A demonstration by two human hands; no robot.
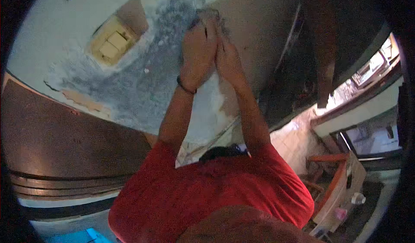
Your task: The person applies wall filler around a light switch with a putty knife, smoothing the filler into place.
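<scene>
A yellowed switch [113, 47] sat at ten o'clock on the scuffed wall [142, 87]. At twelve, the left hand [199, 50] was by a small greyish thing [209, 13], the right hand [228, 59] just beside; whether either grip was closed, I couldn't tell.

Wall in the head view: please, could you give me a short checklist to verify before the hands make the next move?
1. Both hands at the wall: ok, left hand and right hand are close together there.
2. Firm grip on the greyish thing at the fingertips: cannot tell, the hands hide most of it.
3. Hands apart from the cream switch plate: ok, it sits to their left.
4. Wall finish uniform: not ok, it is patchy grey and white, with a brownish bare strip at lower left.
5. Left wrist bare: not ok, it wears a dark band.
</scene>
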